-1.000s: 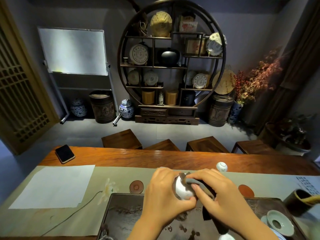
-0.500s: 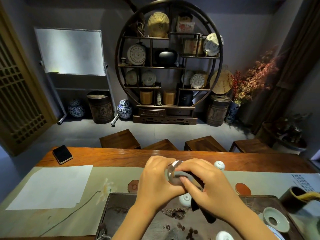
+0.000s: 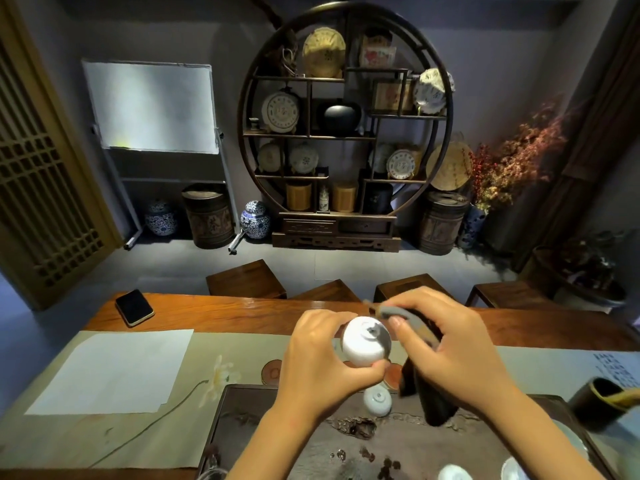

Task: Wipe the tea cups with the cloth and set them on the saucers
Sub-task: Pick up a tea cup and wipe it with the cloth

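My left hand (image 3: pixel 317 358) grips a white tea cup (image 3: pixel 363 344), held upside down above the table with its foot ring facing me. My right hand (image 3: pixel 446 344) pinches a dark grey cloth (image 3: pixel 419 372); one end lies against the cup's base and the rest hangs down. A second white cup (image 3: pixel 377 399) stands upside down on the dark tea tray (image 3: pixel 277 434) just below. Two round brown saucers lie on the runner, one (image 3: pixel 270 372) left of my left hand, one (image 3: pixel 393 377) partly hidden under the cup.
More white cups (image 3: pixel 453 472) sit at the tray's near right edge. A dark holder (image 3: pixel 595 403) stands at the right. A white paper sheet (image 3: pixel 110 368) and a black phone (image 3: pixel 134 307) lie at the left. Wooden stools (image 3: pixel 246 280) line the table's far side.
The cup has been turned so its base faces me, and both hands have lifted slightly. The cloth has moved from the cup's inside to its foot.
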